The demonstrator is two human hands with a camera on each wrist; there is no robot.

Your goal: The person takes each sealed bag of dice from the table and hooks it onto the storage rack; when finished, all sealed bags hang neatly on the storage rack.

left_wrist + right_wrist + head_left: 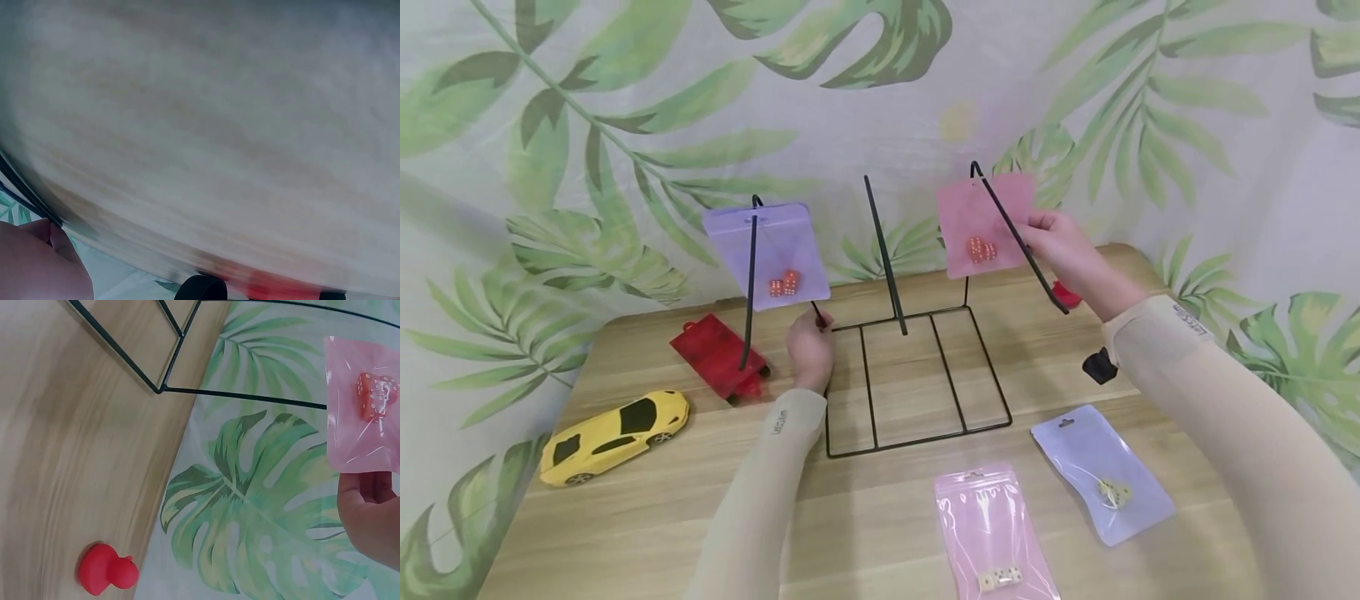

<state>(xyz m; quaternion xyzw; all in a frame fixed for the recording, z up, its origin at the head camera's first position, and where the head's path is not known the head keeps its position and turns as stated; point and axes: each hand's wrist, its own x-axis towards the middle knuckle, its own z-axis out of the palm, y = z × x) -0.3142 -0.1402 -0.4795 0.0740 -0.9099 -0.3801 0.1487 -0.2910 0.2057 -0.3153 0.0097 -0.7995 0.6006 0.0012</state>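
Note:
My right hand (1067, 254) pinches the right edge of a pink zip bag (958, 225) with red dice inside, at the right hook of a black wire display rack (917, 437). The hook's rod passes in front of the bag in the head view. In the right wrist view the fingers hold the bag's lower edge. My left hand (810, 354) grips the rack's frame near its rear left post, and in the left wrist view its fingertips meet at the wire. From the left hook hangs a purple zip bag (722, 237) with red dice. The middle hook (880, 237) carries nothing.
Front right on the table lie a pink bag (973, 525) and a bluish-purple bag (1093, 458), both with pale dice. Left of the rack are a red toy (711, 350) with black parts and a yellow toy car (613, 437). A small red duck-like toy (100, 569) sits at the back right.

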